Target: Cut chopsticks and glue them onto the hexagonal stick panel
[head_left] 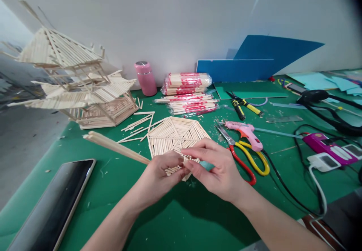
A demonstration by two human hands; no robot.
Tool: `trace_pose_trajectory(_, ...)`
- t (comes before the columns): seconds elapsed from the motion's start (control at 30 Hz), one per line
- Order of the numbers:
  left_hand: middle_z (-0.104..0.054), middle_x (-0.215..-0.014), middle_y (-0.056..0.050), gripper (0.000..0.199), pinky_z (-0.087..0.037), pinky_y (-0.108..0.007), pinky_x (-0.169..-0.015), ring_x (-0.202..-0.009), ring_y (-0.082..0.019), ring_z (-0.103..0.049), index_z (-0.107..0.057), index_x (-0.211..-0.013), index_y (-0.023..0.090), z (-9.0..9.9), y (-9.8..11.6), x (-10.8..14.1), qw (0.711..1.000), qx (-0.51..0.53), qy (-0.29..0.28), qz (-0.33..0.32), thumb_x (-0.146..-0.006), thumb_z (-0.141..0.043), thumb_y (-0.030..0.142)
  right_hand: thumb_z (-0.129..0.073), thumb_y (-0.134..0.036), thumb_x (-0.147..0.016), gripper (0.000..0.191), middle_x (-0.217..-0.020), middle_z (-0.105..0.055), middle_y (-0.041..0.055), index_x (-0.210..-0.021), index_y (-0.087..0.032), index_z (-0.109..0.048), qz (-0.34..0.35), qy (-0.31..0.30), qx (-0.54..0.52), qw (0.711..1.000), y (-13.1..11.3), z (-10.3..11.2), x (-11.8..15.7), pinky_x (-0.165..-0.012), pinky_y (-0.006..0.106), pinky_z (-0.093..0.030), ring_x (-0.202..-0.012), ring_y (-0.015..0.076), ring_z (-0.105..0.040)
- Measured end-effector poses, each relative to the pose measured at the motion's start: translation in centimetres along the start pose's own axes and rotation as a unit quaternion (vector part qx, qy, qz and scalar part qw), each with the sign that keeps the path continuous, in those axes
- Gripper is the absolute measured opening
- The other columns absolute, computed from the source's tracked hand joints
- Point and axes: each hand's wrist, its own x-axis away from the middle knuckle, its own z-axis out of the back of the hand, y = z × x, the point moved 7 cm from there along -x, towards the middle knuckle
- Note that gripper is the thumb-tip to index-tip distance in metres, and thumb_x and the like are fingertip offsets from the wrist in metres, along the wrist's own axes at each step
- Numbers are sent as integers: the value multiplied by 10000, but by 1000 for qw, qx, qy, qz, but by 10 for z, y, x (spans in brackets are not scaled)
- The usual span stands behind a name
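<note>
My left hand point(165, 170) is closed round a bundle of thin wooden sticks point(115, 147), whose long ends stick out to the left. Beside it, my right hand point(213, 166) has thumb and fingers pinched at the bundle's right-hand ends. The fingertips of both hands nearly meet there and partly hide those ends. Behind and beneath the hands lies a flat polygonal panel of sticks point(166, 136) on the green table. Several loose sticks point(137, 123) lie to the left of the panel.
A stick-built pavilion point(93, 96) stands at the left, a phone point(56, 205) in front. Behind are a pink flask point(146, 79) and wrapped sticks point(188, 83). At the right lie scissors point(243, 156), a pink glue gun point(246, 132), pliers point(249, 106) and cables point(285, 194).
</note>
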Motion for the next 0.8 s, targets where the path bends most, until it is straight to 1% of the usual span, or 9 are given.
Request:
trace_pose_trajectory(0.07, -583, -709, -14, 162, -404, -228, -631, -686, -127, -523, -585, -658, 145, 1, -2, 1, 1000, -4, 11, 2, -775, -492, 209, -523, -215, -773, 218, -787, -570, 33, -963, -188, -627, -4, -13, 3, 1000, -1, -2, -3, -620, 258, -476, -715, 123, -546)
trace_pose_trajectory(0.13, -586, -706, -14, 178, -407, -231, -622, -677, -127, -523, -583, -657, 146, 1, -3, 2, 1000, -14, 18, 4, -781, -483, 224, -508, -211, -785, 214, -764, -571, 27, -960, -190, -630, -10, -21, 3, 1000, -1, -4, -5, -620, 256, -474, -705, 119, -547)
trace_pose_trajectory(0.37, -588, -696, -11, 172, -415, -239, -629, -677, -130, -535, -607, -694, 155, 2, -1, 4, 999, -12, 31, -7, -784, -480, 228, -511, -201, -787, 204, -783, -585, 25, -950, -217, -632, -15, -29, -8, 999, 1, -7, -5, -621, 264, -477, -714, 123, -555)
trace_pose_trajectory(0.57, -579, -699, -22, 154, -407, -238, -616, -680, -132, -522, -602, -696, 142, 0, 0, 4, 999, -25, 39, -16, -774, -485, 206, -515, -184, -782, 202, -768, -582, 31, -946, -187, -634, -16, -29, -10, 999, 3, -7, -3, -604, 252, -471, -699, 120, -554)
trace_pose_trajectory(0.73, -574, -693, -17, 160, -402, -235, -616, -674, -128, -516, -589, -695, 141, -1, 0, 3, 999, -23, 42, -17, -783, -482, 221, -509, -205, -787, 200, -774, -588, 23, -946, -212, -631, -17, -26, -18, 999, 4, -7, -3, -612, 258, -473, -699, 123, -552)
trace_pose_trajectory(0.8, -570, -707, -16, 165, -399, -232, -623, -683, -127, -517, -584, -691, 142, -1, 0, 3, 999, -15, 41, -16, -788, -478, 224, -507, -221, -790, 213, -794, -589, 25, -972, -218, -618, -18, -37, -21, 999, 4, -7, -2, -634, 266, -467, -718, 128, -546)
